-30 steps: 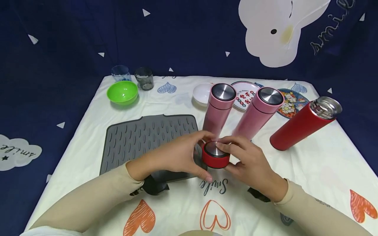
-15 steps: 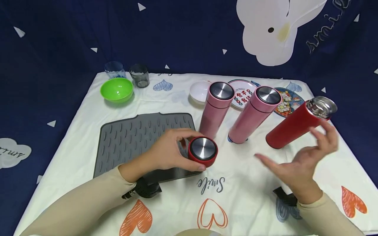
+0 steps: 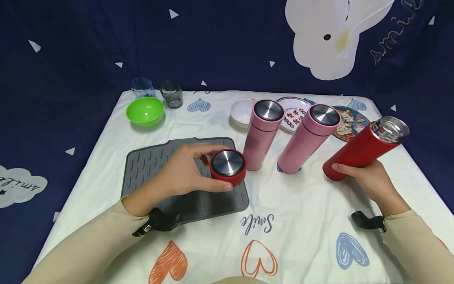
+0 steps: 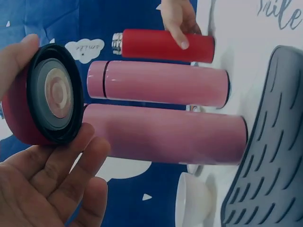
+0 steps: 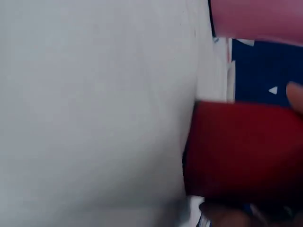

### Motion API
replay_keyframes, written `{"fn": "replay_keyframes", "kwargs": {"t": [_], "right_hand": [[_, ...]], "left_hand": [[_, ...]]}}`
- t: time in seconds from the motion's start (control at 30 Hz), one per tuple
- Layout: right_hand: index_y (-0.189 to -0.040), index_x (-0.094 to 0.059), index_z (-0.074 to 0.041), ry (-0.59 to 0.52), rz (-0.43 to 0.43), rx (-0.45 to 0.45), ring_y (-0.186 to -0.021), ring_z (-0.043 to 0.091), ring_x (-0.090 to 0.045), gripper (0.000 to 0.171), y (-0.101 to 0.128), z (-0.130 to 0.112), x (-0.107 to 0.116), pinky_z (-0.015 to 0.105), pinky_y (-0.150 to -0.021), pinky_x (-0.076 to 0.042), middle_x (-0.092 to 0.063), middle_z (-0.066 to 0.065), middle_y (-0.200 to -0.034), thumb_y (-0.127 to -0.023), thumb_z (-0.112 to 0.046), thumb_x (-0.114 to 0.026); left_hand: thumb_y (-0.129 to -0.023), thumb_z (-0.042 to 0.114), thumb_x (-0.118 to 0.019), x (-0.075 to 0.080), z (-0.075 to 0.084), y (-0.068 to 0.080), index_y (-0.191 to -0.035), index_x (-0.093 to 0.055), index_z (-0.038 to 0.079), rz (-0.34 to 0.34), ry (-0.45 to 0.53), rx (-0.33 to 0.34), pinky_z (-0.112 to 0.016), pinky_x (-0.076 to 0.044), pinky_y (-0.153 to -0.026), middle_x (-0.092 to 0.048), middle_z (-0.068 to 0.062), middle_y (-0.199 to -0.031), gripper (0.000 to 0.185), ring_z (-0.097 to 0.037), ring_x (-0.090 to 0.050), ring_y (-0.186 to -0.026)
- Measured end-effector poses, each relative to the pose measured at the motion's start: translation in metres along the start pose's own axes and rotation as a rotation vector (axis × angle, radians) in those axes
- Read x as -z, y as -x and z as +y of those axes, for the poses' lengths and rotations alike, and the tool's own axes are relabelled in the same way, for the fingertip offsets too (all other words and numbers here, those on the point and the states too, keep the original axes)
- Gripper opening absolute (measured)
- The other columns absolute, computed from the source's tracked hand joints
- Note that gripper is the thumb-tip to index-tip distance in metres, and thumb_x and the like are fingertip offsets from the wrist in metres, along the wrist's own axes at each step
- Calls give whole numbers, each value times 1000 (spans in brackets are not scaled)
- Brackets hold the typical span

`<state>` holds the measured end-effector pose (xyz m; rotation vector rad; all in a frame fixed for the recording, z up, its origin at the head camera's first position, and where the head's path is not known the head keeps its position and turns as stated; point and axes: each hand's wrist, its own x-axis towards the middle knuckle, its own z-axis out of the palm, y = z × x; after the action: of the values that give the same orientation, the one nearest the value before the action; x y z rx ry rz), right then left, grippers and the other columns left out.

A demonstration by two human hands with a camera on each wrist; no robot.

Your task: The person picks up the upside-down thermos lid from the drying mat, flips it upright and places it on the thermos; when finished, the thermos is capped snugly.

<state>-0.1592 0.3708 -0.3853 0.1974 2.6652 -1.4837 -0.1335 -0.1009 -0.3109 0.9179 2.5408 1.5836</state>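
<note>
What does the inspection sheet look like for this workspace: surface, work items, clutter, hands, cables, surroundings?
Surface: table under a white cloth printed with hearts; grey ridged mat on its left part.
Work items: red lid with a steel top; red flask, uncapped, standing near the right edge.
Clutter: two capped pink flasks, green bowl, two glasses, white dish, two patterned plates.
Hands: left hand grips the lid over the mat; right hand grips the red flask near its base.
Cables: nothing seen.
Surroundings: dark blue backdrop with white shapes.
</note>
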Motion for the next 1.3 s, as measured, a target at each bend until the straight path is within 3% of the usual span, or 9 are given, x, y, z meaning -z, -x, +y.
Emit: {"fn": "replay_keyframes", "kwargs": {"t": [0.2, 0.27, 0.4, 0.57, 0.7, 0.9, 1.0, 1.13, 1.3], "right_hand": [[-128, -56, -7, -140, -172, 269, -101, 11, -61, 55, 27, -9, -38, 19, -82, -49, -64, -2, -116, -79, 5, -78], [-126, -59, -3, -130, -252, 320, -102, 14, -63, 56, 34, -22, -60, 21, -86, -47, -67, 1, -114, -75, 3, -82], [-124, -62, -9, -48, -372, 425, -105, 15, -62, 62, 44, -48, -101, 24, -92, -44, -67, -1, -115, -69, -10, -90], [-130, -54, -16, -64, -441, 492, -109, 18, -58, 75, 49, -67, -133, 30, -95, -45, -61, -5, -121, -66, -15, -93], [-132, -49, -18, -88, -448, 478, -110, 18, -57, 79, 51, -68, -139, 32, -95, -45, -58, -5, -122, -66, -15, -93], [-125, -53, -18, 5, -410, 452, -105, 14, -58, 71, 51, -65, -129, 31, -93, -46, -60, -7, -116, -66, -27, -93], [-125, -53, -17, 22, -383, 475, -105, 15, -58, 72, 50, -66, -125, 29, -93, -44, -60, -6, -116, -66, -26, -93], [-129, -51, -17, -8, -402, 496, -107, 16, -57, 74, 48, -70, -126, 29, -94, -44, -58, -4, -119, -68, -24, -92], [-120, -57, -16, -24, -407, 494, -100, 16, -58, 64, 50, -71, -126, 27, -91, -44, -62, -5, -111, -67, -23, -92]], "left_hand": [[-65, 26, -93, 7, 9, 0, -123, -69, 19, 22, 12, -30, -35, -49, -76, -69, 13, -107, 63, -11, -59, -94], [-65, 26, -93, 7, 16, -3, -123, -69, 19, 28, 20, -53, -34, -49, -77, -69, 13, -108, 63, -10, -60, -95], [-64, 28, -93, 1, 31, -17, -122, -69, 20, 28, 43, -135, -33, -49, -77, -67, 14, -108, 63, -10, -59, -97], [-62, 29, -94, -17, 53, -40, -119, -68, 17, 44, 71, -246, -32, -49, -76, -64, 14, -107, 64, -8, -56, -95], [-61, 37, -94, -40, 63, -56, -118, -69, 14, 53, 9, -284, -29, -48, -73, -63, 12, -102, 67, -7, -54, -89], [-64, 55, -87, -63, 67, -75, -126, -65, 17, -74, -213, -266, -21, -40, -89, -62, 14, -109, 76, -3, -50, -99], [-67, 52, -86, -65, 63, -81, -128, -62, 18, -123, -187, -295, -20, -38, -93, -62, 15, -110, 74, 0, -51, -102], [-74, 36, -86, -63, 55, -82, -134, -55, 13, -206, -26, -312, -23, -44, -89, -62, 12, -114, 71, 0, -53, -106], [-71, 42, -86, -71, 53, -81, -137, -46, 11, -219, -16, -266, -19, -42, -92, -53, 9, -122, 82, 0, -49, -110]]}}
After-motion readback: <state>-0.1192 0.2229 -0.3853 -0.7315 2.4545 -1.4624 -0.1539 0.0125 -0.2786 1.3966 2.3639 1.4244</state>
